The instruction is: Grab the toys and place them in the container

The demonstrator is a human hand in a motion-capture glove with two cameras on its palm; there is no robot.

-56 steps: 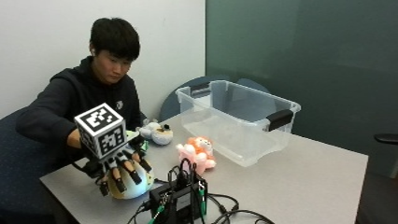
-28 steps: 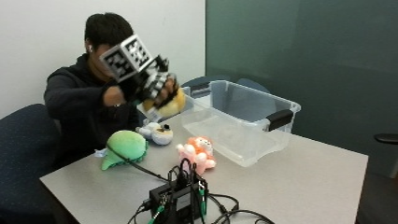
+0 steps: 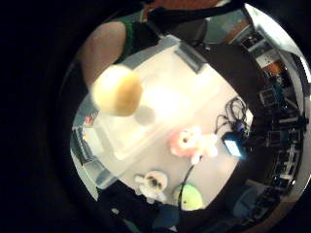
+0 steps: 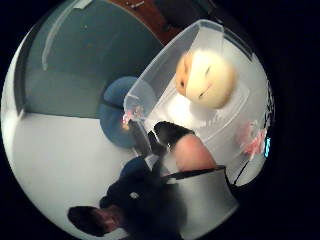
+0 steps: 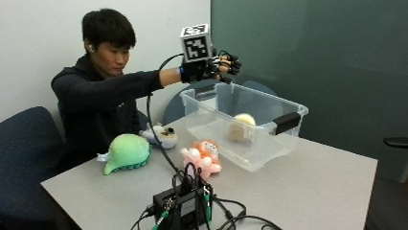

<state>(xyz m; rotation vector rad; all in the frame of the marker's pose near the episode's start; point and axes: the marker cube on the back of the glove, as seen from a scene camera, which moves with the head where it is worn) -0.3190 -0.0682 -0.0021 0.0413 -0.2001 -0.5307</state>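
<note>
On the left of the tabletop (image 5: 331, 182) sits a green plush toy (image 5: 127, 152), lying free, and just behind it to the right a small white and brown plush toy (image 5: 163, 135), partly hidden. Next along, a pink and orange plush toy (image 5: 203, 157) rests right beside the near wall of the clear plastic container (image 5: 255, 154). Up above the container's back left corner, the gloved right hand (image 5: 213, 67) hangs in the air, fingers loosely curled, nothing in its grasp. Below it a yellow round plush toy (image 5: 243, 126) is inside the container, low near the floor of the bin; whether it touches the bottom, hard to say. A black device with cables (image 5: 182, 206) sits at the front edge.
</note>
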